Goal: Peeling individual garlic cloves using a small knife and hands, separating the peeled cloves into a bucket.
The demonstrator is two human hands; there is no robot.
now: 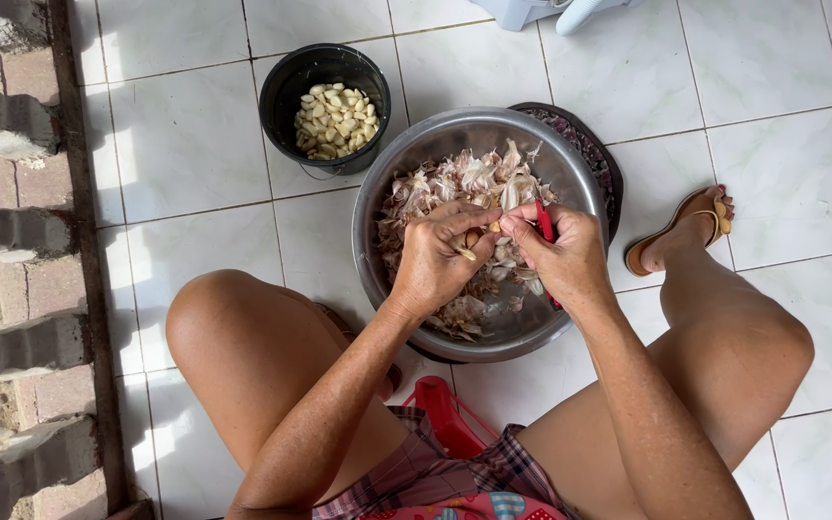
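Both hands meet over the steel bowl, right at its middle. The left hand is curled tight, thumb and fingers pinching a small garlic clove between the two hands. The right hand is closed too, gripping a red-handled knife, its thumb pressed up against the same clove. The handle shows between the fingers and runs on below the palm; the blade itself is hidden, so I cannot tell how it sits on the clove.

Under the hands the bowl is heaped with papery garlic skins, white and pinkish, some still in clusters. The bowl stands on the white tiled floor, and a dark tray peeks out from behind its far right rim.

Up and to the left, just beside the bowl, a black bucket holds a pile of peeled cloves, pale yellow.

The person sits low, bare knees on either side of the bowl, a tan sandal on the foot at right. A red stool shows between the legs. No labels or packages in view.
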